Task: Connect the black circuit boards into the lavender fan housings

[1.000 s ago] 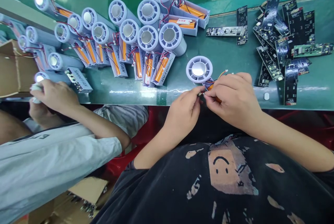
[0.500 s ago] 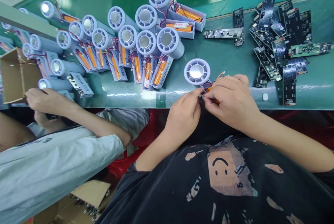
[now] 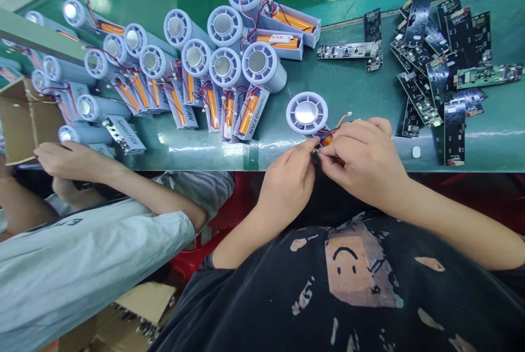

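Observation:
A light purple fan unit lies at the table's front edge, its round grille up. Its orange battery shows in part between my hands, and thin wires stick up beside it. My left hand is closed in a pinch at the near end of the unit. Against it, my right hand is closed too, fingertips pressed together over the battery part. A tiny piece at the fingertips is too small to make out, and the fingers hide most of the handle.
Several fan units with orange batteries stand at left and centre. Dark circuit boards are piled at the right, near a small white piece. At far left, a co-worker's hands are beside a cardboard box.
The table items appear shifted slightly left in the view. My hands keep nearly the same pinch at the fan unit. The co-worker's hand has moved slightly left.

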`<state>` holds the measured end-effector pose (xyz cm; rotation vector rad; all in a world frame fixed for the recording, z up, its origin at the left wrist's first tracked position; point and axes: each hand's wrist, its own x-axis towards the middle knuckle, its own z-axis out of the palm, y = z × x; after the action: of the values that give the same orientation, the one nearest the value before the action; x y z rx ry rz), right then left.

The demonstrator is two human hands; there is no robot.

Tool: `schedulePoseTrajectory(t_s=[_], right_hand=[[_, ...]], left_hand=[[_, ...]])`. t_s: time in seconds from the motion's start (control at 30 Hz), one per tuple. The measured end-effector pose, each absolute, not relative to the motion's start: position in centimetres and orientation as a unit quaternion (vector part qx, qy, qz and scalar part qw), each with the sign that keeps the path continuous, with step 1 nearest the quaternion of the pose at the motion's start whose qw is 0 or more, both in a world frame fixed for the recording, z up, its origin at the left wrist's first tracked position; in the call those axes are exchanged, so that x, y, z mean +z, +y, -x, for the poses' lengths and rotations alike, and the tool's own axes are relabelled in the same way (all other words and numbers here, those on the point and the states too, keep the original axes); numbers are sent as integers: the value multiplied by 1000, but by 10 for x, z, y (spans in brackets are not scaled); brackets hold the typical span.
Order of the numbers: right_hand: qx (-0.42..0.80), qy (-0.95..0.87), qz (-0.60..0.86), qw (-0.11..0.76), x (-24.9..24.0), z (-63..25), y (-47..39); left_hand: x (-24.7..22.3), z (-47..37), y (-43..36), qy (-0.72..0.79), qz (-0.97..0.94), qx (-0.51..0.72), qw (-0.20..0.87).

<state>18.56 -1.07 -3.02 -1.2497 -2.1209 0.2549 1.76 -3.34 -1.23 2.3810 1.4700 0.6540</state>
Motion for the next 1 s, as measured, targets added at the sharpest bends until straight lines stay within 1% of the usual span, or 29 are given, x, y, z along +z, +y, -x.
schedulePoseTrajectory(t_s=[0.3,0.47,0.7,0.83,0.93,1.0], right_hand=[[97,-813,478,319,-33,-186,-12],[128,-813,464,328,-34,-189,-13],[184,-810,473,293,-35,-192,-10],[206,-801,489,278,-29,-188,-9],[214,-803,477,285,-19,-198,-8],[193,-804,479,294,-15,-217,-5]], left_hand=[[-12,-17,-33,497,-832,213,126],[-6,-14,-33,490,-827,206,181],[-6,-13,-34,501,-804,217,236],[-12,-10,-33,509,-764,249,308],[-19,-6,-34,524,-689,294,405],[-25,-2,-36,518,-628,334,474]])
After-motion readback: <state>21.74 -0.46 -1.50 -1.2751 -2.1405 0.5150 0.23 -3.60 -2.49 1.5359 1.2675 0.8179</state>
